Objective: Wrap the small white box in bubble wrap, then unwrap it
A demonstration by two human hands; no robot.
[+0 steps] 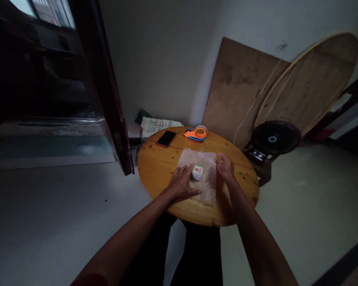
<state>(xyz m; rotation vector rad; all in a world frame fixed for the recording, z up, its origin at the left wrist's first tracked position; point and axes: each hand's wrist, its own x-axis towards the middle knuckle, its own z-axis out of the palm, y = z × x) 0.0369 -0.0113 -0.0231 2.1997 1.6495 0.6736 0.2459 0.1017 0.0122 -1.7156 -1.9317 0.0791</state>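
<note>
A sheet of bubble wrap (203,162) lies flat on the round wooden table (155,167). A small white box with a red mark (197,172) sits on the sheet. My left hand (181,182) rests flat on the wrap's left side, fingers stretched out, fingertips beside the box. My right hand (225,167) is at the wrap's right edge with fingers curled, pinching the edge of the sheet.
A red-cased phone (166,138) and an orange tape dispenser (196,134) lie at the table's far side. A dark fan (275,138), a wooden board (238,87) and a round tabletop (310,79) stand against the wall. A dark door (107,87) is left.
</note>
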